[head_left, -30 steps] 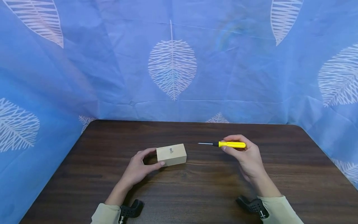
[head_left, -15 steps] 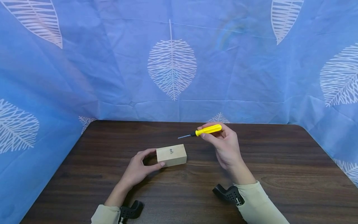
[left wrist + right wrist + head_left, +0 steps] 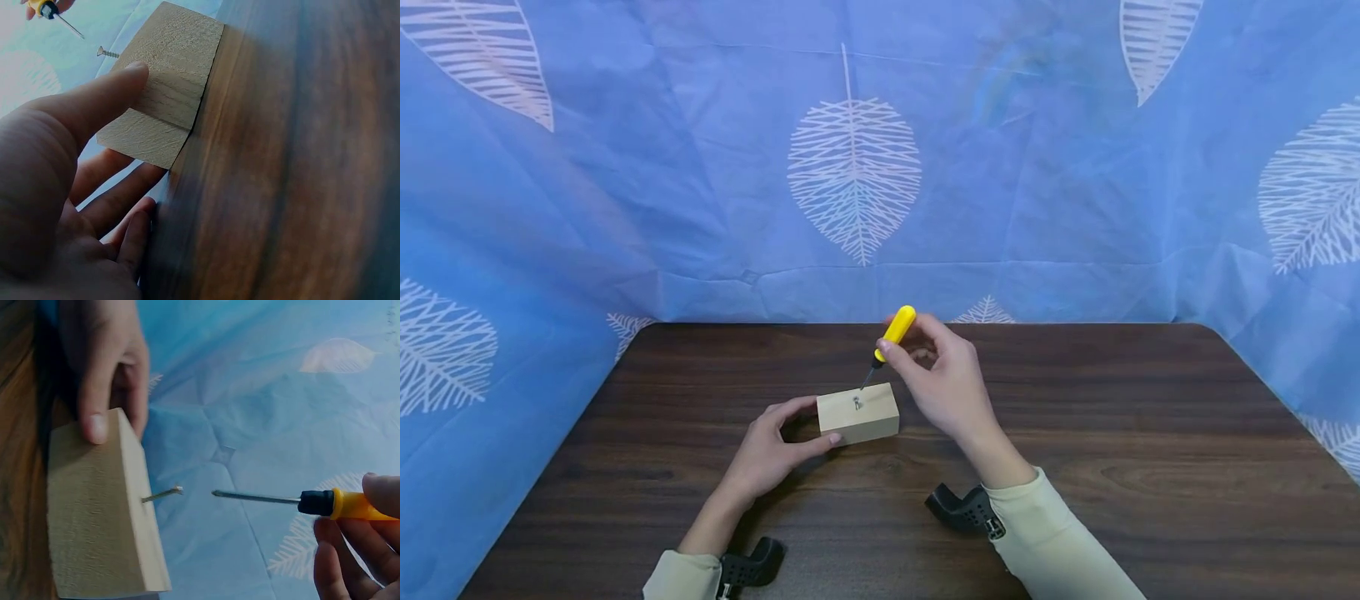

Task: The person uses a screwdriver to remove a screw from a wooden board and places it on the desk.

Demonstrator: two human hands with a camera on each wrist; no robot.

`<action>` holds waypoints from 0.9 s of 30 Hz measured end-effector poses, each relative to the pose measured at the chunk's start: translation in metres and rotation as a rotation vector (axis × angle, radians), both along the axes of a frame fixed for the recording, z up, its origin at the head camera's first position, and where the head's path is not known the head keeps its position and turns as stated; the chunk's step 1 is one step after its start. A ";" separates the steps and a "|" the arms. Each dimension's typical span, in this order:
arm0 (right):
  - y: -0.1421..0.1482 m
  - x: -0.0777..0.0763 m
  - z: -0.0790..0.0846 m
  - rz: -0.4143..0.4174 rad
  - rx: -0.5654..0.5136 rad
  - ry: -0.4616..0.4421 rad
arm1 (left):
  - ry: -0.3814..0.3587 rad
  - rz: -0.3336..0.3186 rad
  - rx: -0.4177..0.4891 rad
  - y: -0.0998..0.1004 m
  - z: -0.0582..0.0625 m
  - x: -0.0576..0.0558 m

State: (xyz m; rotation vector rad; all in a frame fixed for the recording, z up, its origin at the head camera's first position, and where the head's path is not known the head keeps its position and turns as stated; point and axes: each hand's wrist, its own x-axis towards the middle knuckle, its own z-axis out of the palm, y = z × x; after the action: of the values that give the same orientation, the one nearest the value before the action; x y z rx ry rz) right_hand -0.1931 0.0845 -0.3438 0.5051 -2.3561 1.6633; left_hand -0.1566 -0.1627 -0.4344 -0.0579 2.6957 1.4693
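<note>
A pale wooden block [image 3: 859,417] lies on the dark table, and a screw [image 3: 164,494] stands partly sunk in its top face, head up. My left hand [image 3: 767,454] holds the block's left end, thumb on the near side and fingers on the far side. My right hand [image 3: 943,379] pinches a screwdriver [image 3: 895,325] by its yellow handle. The screwdriver slants down to the left, black collar and metal shaft toward the screw. In the right wrist view a gap separates the screwdriver tip [image 3: 215,493] from the screw head.
The brown wood-grain table [image 3: 1120,417] extends on both sides of the hands. Behind it hangs a blue cloth [image 3: 1000,192] with white leaf prints. Black wrist mounts [image 3: 958,507] sit at both cuffs, close over the table.
My right hand has moved left with the screwdriver, which has turned from nearly level to pointing steeply down near the screw. My left hand and the block have stayed put.
</note>
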 end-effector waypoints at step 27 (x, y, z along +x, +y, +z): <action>-0.014 0.007 -0.004 0.107 0.111 0.121 | -0.008 -0.005 -0.019 -0.001 0.001 0.000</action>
State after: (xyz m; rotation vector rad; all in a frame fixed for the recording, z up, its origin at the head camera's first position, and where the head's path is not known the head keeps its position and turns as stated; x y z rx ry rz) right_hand -0.1858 0.0706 -0.3477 0.7425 -2.3795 1.5044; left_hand -0.1570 -0.1640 -0.4338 -0.0581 2.7010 1.4395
